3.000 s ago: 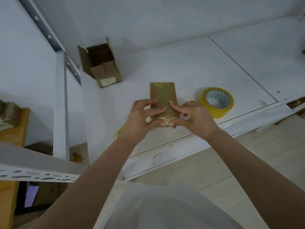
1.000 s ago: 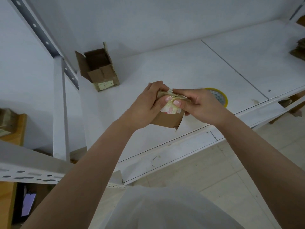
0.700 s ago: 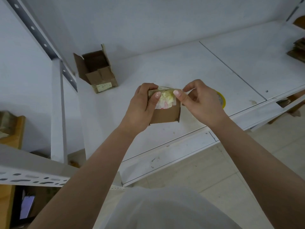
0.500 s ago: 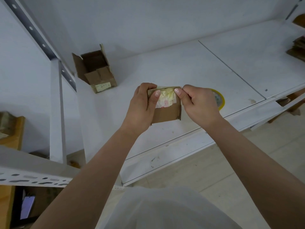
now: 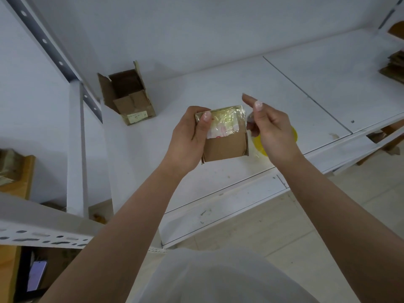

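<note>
My left hand grips a small brown cardboard box by its left side, thumb on the front, and holds it above the white shelf. Shiny yellowish tape covers the box's top and upper front, over a white and red label. My right hand hovers just right of the box with loosely curled fingers, touching nothing. A yellow tape roll lies on the shelf, mostly hidden behind that hand.
An open, empty cardboard box stands at the shelf's back left. The white shelf post rises on the left. Flattened cardboard is stacked at the far right. A phone lies low at the bottom left.
The box was lifted off the shelf and tipped upright in my left hand. My right hand, which pinched its top right corner half a second ago, has let go and pulled away to the right.
</note>
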A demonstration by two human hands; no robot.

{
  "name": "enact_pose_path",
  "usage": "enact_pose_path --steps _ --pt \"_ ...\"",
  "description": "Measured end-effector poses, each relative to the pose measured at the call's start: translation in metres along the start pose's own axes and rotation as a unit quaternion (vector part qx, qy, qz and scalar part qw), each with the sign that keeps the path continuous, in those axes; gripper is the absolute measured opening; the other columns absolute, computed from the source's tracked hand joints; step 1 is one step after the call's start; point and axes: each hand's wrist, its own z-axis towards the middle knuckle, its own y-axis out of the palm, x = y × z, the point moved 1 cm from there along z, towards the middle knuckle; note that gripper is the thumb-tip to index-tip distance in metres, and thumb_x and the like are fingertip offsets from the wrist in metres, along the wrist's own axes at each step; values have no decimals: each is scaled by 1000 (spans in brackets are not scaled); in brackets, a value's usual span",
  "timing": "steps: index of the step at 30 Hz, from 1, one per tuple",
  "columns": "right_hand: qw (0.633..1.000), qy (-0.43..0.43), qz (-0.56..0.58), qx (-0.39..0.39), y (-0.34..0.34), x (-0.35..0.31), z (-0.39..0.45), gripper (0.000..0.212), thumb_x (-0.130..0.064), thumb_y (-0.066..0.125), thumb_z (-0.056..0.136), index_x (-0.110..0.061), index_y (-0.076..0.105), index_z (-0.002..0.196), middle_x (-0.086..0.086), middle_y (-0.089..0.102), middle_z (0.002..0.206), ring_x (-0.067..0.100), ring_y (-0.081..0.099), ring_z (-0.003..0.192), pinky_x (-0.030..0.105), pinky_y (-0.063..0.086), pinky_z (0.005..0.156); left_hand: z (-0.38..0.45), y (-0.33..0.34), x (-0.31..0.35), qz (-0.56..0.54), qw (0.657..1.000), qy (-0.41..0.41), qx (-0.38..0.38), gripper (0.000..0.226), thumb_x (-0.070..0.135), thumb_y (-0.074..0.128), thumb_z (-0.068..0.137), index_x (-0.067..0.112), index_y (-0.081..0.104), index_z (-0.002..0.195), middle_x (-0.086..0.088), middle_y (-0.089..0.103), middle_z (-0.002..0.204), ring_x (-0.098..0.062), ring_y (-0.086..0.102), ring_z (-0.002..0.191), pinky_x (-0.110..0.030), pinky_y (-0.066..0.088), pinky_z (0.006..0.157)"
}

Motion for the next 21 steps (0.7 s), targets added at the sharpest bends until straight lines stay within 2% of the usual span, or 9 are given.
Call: enact_pose_path --steps 1,3,5,7,9,11,14,18,21 --pt "1000 -7 -1 -4 3 -2 -1 37 -28 37 105 -9 68 105 16 70 101 6 64 82 25 50 78 -1 2 1 -1 1000 0 -3 25 34 35 104 18 53 111 12 56 94 -1 55 84 -12 42 68" --pt "999 -22 -22 -5 9 -5 -2 44 -24 37 105 9 65 109 20 67 117 22 67 100 34 52 91 -3 6 1 -6 1000 -3 -4 27 33 35 105 15 53 113 8 57 95 -5 56 85 -12 43 66" --pt "998 -28 -51 0 11 -7 -3 41 -23 37 105 5 63 120 12 66 122 25 66 101 39 53 92 -4 7 0 -8 1000 -3 0 28 33 35 104 14 53 114 1 58 97 -6 56 83 -11 44 60" --pt "998 -32 -53 1 12 -10 -5 41 -22 36 105 7 63 117 3 64 122 21 65 104 41 53 89 -5 7 1 -2 1000 4 7 27 34 36 104 14 53 113 -4 58 100 -5 57 81 -12 45 54" --pt "997 -48 -60 13 12 -12 -6 40 -23 37 104 3 64 118 3 66 117 19 65 104 38 53 89 -4 6 2 5 1000 10 16 27 35 36 104 15 53 112 -5 59 101 -14 59 85 -15 46 57" --pt "992 -80 -93 20 13 -14 -6 37 -24 40 103 -4 64 121 8 68 112 18 64 104 29 51 89 -3 6 4 12 1000 13 20 28 35 36 104 14 53 112 -5 59 104 -18 58 91 -20 47 69" --pt "981 -125 -146 33 13 -13 -4 30 -17 47 100 -1 68 113 9 71 107 19 66 99 26 51 86 -5 9 6 36 999 22 22 32 32 37 104 8 54 116 -7 59 108 -20 57 98 -31 48 81" --pt "966 -175 -179 64 12 -11 -2 26 -13 49 99 2 71 102 13 73 93 23 66 87 32 51 78 -5 13 8 49 998 29 23 33 31 38 104 6 54 118 -8 59 110 -20 56 99 -30 47 83" --pt "981 -131 -141 16 7 -7 1 35 -22 46 100 4 70 99 19 70 86 32 66 81 42 52 73 -3 9 4 42 999 19 4 31 31 38 104 9 54 117 -8 60 109 -20 58 97 -26 48 77"
